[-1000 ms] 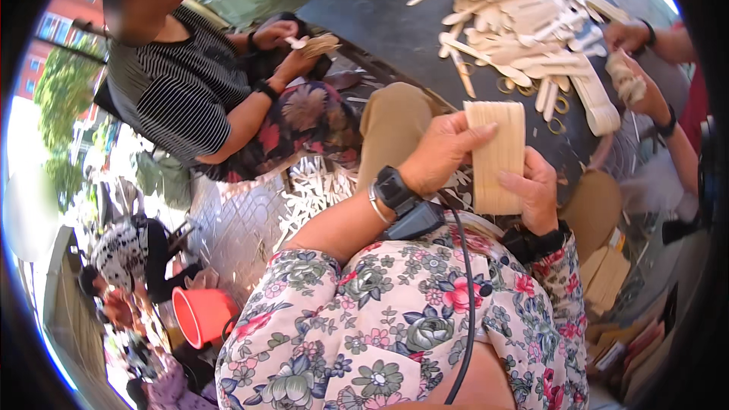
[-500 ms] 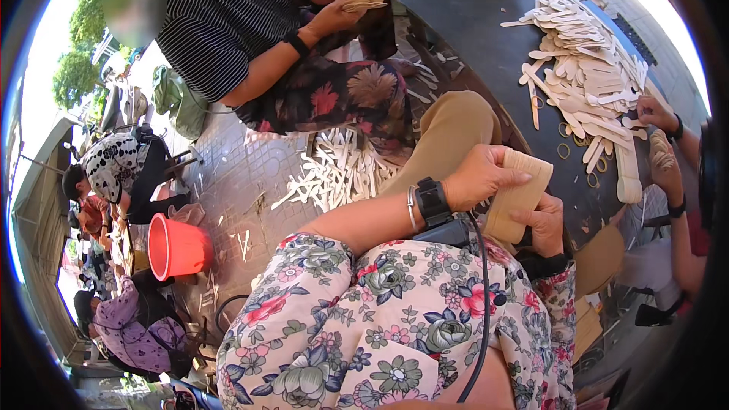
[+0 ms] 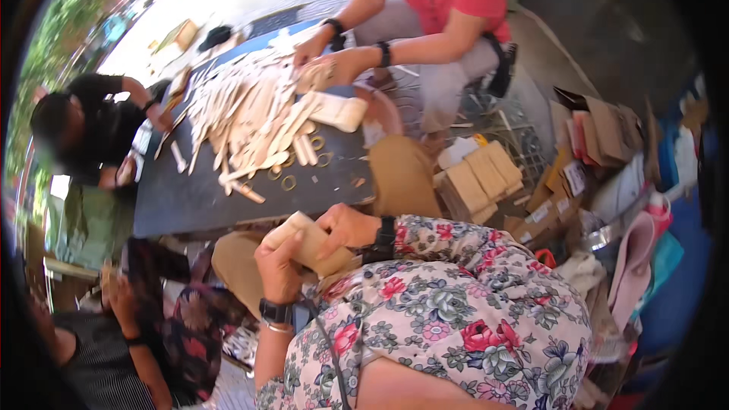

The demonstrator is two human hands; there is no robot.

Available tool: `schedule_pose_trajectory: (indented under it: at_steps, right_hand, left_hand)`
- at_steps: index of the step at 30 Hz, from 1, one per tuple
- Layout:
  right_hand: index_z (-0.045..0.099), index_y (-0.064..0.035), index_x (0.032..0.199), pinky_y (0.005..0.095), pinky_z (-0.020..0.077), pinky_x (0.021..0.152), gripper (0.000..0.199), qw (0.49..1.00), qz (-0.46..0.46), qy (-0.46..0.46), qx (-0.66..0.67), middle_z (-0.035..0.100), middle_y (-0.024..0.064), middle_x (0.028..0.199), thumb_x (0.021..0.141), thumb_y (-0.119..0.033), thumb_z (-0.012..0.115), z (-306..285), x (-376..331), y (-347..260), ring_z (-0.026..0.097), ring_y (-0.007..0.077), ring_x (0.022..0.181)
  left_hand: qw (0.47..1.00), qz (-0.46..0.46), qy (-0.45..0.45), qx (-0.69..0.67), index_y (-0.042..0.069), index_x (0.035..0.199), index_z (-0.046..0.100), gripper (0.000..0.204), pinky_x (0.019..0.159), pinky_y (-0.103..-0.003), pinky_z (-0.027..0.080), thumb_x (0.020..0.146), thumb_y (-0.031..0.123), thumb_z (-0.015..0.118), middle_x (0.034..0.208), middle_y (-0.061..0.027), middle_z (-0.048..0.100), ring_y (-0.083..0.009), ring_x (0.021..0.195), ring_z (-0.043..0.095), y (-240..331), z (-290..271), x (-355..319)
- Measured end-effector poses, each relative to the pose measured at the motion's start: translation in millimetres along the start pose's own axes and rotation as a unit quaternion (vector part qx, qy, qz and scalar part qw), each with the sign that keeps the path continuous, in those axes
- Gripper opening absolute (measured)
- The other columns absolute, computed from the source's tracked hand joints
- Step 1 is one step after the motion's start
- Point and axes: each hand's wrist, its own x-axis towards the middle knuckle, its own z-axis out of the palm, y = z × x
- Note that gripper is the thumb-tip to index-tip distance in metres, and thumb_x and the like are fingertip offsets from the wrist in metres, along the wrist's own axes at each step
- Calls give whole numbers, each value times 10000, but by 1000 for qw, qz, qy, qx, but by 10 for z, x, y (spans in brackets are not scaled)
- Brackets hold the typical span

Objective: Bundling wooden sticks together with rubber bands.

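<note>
My left hand (image 3: 279, 262) is closed round one side of a bundle of flat pale wooden sticks (image 3: 310, 247), its thumb lying over the face. From the other side my right hand (image 3: 345, 229) grips the same bundle with its fingers across it. The bundle is tilted above my lap, near the table's close edge; its lower end is partly hidden by my sleeve. Beyond it, a large loose pile of wooden spoons and sticks (image 3: 243, 110) covers much of the dark table (image 3: 182, 201). Several rubber bands (image 3: 288, 181) lie beside that pile.
A person in red (image 3: 456, 0) handles sticks across the table. Another in black (image 3: 99, 121) sits far left, and one in stripes (image 3: 99, 349) near left. Stacked stick bundles (image 3: 486, 175) stand at right, with cardboard boxes (image 3: 600, 133) and cloths (image 3: 638, 258) beyond.
My view has swung to the right, bringing the stacked bundles and boxes into sight. Both hands still hold the bundle, which now tilts differently in view.
</note>
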Motion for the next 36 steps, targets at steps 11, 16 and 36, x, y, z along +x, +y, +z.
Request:
schedule_pose_trajectory:
  at_steps: [11, 16, 36]
  right_hand:
    - [706, -1, 879, 285, 487, 622, 352, 985, -35, 111, -128, 701, 60, 725, 636, -218, 839, -217, -274, -186, 591, 67, 667]
    - [707, -15, 943, 278, 494, 659, 336, 975, -102, 120, -155, 709, 60, 771, 682, -201, 808, -294, -158, -555, 608, 74, 696]
    - [465, 4, 1372, 281, 554, 774, 658, 996, 87, -31, 5, 656, 165, 1105, 767, 8, 725, -947, 714, -2014, 689, 213, 872]
  left_hand:
    - [990, 24, -131, -36, -23, 1023, 653, 230, 814, -301, 513, 822, 60, 728, 967, -75, 690, -153, 823, 655, -207, 179, 483]
    - [984, 67, -160, -41, -18, 1029, 669, 236, 807, -294, 510, 819, 65, 738, 962, -73, 695, -152, 827, 657, 190, 344, 574]
    - [981, 187, 4, -57, -64, 1053, 648, 223, 824, -275, 494, 843, 1, 685, 960, -97, 687, -139, 868, 633, 1041, 223, 35]
